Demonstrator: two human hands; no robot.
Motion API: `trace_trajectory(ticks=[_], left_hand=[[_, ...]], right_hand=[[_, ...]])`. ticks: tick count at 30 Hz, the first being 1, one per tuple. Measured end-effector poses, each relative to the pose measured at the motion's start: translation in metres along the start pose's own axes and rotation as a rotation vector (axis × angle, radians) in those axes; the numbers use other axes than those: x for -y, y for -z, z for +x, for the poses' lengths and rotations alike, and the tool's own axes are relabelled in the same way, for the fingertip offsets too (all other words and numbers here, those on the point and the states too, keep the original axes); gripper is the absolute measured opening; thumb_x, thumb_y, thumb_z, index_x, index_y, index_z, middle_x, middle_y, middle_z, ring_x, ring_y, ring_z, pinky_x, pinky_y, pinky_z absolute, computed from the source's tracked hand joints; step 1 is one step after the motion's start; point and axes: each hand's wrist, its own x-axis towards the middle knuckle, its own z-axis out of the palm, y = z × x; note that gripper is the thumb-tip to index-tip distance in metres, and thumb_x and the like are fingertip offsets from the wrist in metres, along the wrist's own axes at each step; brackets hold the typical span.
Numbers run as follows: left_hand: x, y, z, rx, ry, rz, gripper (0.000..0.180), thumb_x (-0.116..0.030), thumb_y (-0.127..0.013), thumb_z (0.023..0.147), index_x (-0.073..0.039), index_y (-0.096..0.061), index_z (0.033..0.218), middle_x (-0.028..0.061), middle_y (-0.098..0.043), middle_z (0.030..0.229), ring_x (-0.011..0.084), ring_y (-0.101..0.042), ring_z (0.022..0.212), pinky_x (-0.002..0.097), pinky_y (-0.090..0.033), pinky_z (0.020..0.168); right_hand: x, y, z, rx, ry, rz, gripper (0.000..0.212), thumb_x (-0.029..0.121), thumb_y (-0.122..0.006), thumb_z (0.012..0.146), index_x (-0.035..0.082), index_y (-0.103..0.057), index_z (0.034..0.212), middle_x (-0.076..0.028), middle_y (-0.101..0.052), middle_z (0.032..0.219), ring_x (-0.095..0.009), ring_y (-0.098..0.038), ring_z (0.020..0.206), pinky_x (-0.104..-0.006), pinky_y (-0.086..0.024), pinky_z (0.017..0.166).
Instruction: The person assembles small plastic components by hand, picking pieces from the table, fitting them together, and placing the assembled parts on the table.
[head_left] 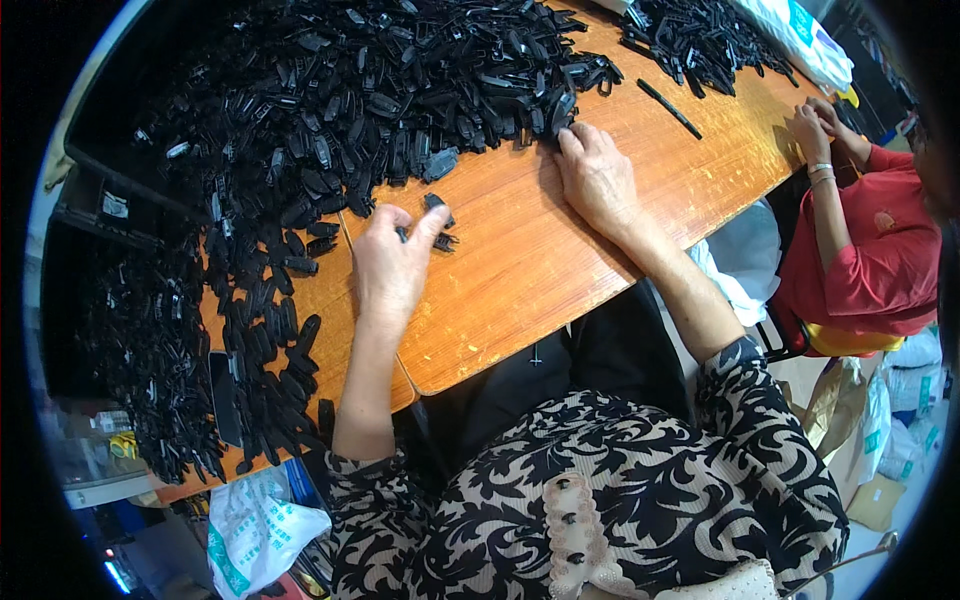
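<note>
A large heap of small black plastic pieces, some slim and oval, some forked like buckle parts, covers the far and left side of the wooden table. My left hand is over the near middle of the table, fingers curled round a black piece that is mostly hidden. By its thumb tip are a loose black piece and a forked piece; whether the thumb touches them I cannot tell. At the heap's right edge, my right hand has its fingers bent onto a dark plastic piece.
A black pen lies right of my right hand. Beyond it is a second heap beside a white bag. A phone-like dark slab rests among pieces at left. A person in red sits at the right.
</note>
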Motion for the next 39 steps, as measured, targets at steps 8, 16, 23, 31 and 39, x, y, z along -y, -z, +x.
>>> trace_trajectory(ticks=[8,16,23,31,39], left_hand=[[0.007,-0.004,-0.010,0.036,-0.091,-0.177,0.043,-0.016,-0.079,0.081,0.002,-0.063,0.115,0.0171,-0.069,0.091,0.0240,-0.067,0.079,0.0357,-0.053,0.073],[0.014,0.002,-0.011,0.230,-0.192,-0.342,0.027,0.001,-0.078,0.075,-0.001,-0.073,0.101,0.0004,-0.067,0.088,0.0097,-0.061,0.081,0.0238,-0.049,0.075],[0.019,-0.005,-0.011,0.206,-0.046,-0.451,0.024,0.002,-0.080,0.075,-0.004,-0.070,0.095,-0.0039,-0.064,0.085,0.0046,-0.057,0.075,0.0199,-0.047,0.068],[0.021,-0.008,-0.011,0.226,-0.164,-0.475,0.025,0.001,-0.082,0.073,-0.003,-0.071,0.095,-0.0035,-0.064,0.085,0.0050,-0.057,0.074,0.0204,-0.048,0.068],[0.019,-0.013,-0.012,0.236,-0.147,-0.548,0.025,0.003,-0.081,0.074,-0.003,-0.071,0.096,-0.0025,-0.065,0.085,0.0056,-0.058,0.078,0.0208,-0.049,0.070]], right_hand=[[0.048,0.031,-0.016,0.048,0.168,0.312,0.028,0.013,-0.070,0.084,0.001,-0.065,0.109,-0.015,-0.063,0.096,-0.031,-0.065,0.086,-0.0404,-0.055,0.071],[0.048,0.021,-0.017,0.210,0.212,0.837,0.030,0.008,-0.069,0.090,0.005,-0.067,0.120,-0.015,-0.068,0.095,-0.030,-0.068,0.086,-0.0370,-0.056,0.074],[0.066,0.030,-0.001,0.089,0.226,0.426,0.019,0.015,-0.071,0.086,0.006,-0.072,0.103,-0.011,-0.066,0.103,-0.030,-0.063,0.095,-0.0388,-0.053,0.075],[0.082,0.015,-0.001,0.209,0.179,0.593,0.018,0.018,-0.068,0.090,0.003,-0.071,0.099,-0.009,-0.065,0.082,-0.025,-0.063,0.077,-0.0355,-0.049,0.065],[0.085,0.027,0.001,0.848,-0.457,1.496,0.023,0.021,-0.064,0.098,0.001,-0.073,0.095,0.004,-0.058,0.070,-0.004,-0.047,0.062,-0.0229,-0.036,0.056]])
